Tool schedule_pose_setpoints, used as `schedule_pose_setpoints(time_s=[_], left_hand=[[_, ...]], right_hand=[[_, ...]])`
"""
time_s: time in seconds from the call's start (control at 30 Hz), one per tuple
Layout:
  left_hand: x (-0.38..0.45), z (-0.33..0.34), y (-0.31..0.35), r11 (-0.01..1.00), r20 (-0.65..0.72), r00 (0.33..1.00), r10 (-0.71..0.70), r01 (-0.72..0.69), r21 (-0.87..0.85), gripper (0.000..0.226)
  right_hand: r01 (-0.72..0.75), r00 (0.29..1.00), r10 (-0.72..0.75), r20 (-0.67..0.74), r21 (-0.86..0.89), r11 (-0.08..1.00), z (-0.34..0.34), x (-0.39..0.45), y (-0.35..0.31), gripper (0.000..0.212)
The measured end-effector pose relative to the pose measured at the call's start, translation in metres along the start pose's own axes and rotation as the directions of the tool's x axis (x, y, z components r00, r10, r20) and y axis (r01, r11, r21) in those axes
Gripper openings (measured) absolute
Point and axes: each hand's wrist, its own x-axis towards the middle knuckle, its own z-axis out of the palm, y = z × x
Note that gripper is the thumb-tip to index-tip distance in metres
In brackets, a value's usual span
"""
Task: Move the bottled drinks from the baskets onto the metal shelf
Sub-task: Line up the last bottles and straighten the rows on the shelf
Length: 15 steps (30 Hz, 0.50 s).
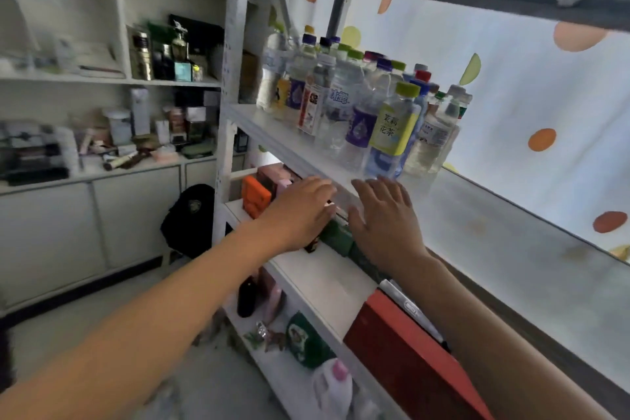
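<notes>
From my feed, most of the work looks done: a crowd of bottled drinks point(344, 106) stands upright on the left part of the metal shelf point(511, 249), packed close, with a yellow-labelled tea bottle point(395, 128) at the near right corner of the group. The right stretch of the shelf is bare, so there is room for more. No baskets show in this view, so I cannot tell how many bottles remain to bring over.

Both arms reach forward to the shelf's near edge, just below the bottles. My left hand point(300, 211) is palm down, fingers loosely extended, holding nothing as far as I can make out, though its fingertips blur against the boxes on the lower shelf. My right hand point(383, 215) is spread flat and empty, fingertips close to the tea bottle's base.
</notes>
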Motion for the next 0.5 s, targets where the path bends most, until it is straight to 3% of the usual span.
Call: schedule_pose_setpoints(time_s=[0.17,0.3,0.5], left_hand=[[-0.042,-0.014,-0.059,0.995,-0.108,0.992,-0.066,0.073,0.061,0.036],[-0.067,-0.002,-0.1,0.965,-0.057,0.968,-0.244,0.248,0.088,0.049],[-0.116,0.027,-0.153,0.871,0.003,0.877,-0.48,0.476,0.122,0.041]], right_hand=[[0.051,0.997,-0.055,0.05,0.077,0.996,0.038,0.011,-0.053,0.044],[0.109,0.985,-0.127,0.121,0.148,0.983,0.084,0.023,-0.08,0.046],[0.185,0.92,-0.288,0.266,0.354,0.917,0.166,0.035,-0.118,0.041]])
